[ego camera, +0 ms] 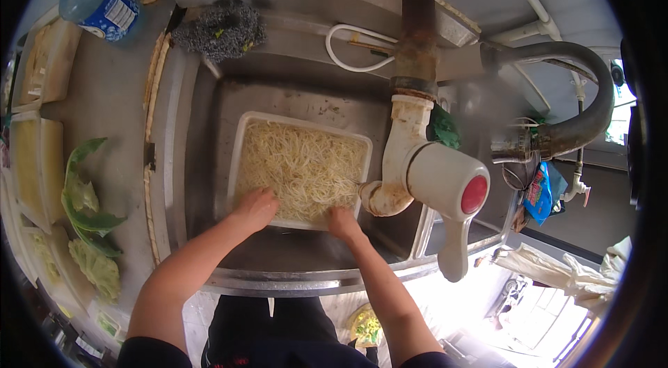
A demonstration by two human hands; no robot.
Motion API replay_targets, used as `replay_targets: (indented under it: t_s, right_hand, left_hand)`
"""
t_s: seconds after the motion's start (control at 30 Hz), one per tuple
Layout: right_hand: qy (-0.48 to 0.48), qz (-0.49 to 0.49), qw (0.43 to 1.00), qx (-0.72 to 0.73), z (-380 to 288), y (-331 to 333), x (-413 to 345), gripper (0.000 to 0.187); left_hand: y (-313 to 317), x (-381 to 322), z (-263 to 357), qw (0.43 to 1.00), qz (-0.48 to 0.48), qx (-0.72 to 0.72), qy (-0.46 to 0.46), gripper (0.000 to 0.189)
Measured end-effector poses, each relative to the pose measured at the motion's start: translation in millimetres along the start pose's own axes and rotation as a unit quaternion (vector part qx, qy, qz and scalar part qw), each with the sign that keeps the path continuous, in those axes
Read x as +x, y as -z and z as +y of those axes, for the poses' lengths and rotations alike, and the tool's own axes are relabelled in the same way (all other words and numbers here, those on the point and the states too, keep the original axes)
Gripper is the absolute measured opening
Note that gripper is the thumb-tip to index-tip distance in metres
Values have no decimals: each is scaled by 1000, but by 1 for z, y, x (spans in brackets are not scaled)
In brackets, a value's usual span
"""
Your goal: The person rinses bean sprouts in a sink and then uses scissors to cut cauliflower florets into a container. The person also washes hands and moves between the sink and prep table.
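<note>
A white rectangular plastic tub (301, 115) stands in the stainless steel sink basin (313, 256). Thin pale bean sprouts (308, 164) fill it, apparently in water. At the tub's near left, my left hand (257, 209) reaches in with its fingers among the sprouts. My right hand (342, 222) dips into the near right corner. The fingertips of both hands are buried, so their grip is hidden. Close to the tub's right side hangs the spout of a white plastic tap (446, 175) with a red cap and a lever handle.
Steel wool scourers (224, 29) lie on the sink's back left ledge. Leafy vegetable trimmings (86, 201) and filled plastic containers (36, 164) line the left counter, with a blue-labelled bottle (99, 3) behind. A curved metal pipe (584, 70) arches at the right.
</note>
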State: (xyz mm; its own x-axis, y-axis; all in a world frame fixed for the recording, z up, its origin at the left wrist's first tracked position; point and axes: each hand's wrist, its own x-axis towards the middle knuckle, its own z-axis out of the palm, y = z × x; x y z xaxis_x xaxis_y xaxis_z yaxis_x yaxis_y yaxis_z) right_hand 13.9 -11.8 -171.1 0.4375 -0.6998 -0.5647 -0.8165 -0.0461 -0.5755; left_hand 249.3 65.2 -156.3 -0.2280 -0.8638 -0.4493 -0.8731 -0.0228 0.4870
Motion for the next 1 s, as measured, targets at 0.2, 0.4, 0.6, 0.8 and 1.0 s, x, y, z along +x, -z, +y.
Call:
replay_targets:
  t_s: [0.2,0.4,0.6,0.8,1.0]
  right_hand:
    - [49,-186,937,-290,12,7,25,16]
    - [115,55,960,-250,-6,28,-1,14]
    - [79,54,970,-223,21,-2,54,13]
    - [111,10,976,-189,-92,59,9,23]
    - [143,163,973,-81,-89,47,2,21]
  left_hand:
    - [1,-10,-14,999,-11,-37,-34,17]
    - [26,-47,-17,997,-5,-14,74,14]
    - [-30,-1,-32,997,-55,47,-36,10]
    - [38,-16,9,996,-21,-91,-5,16]
    - [47,-12,40,949,105,-268,-129,22]
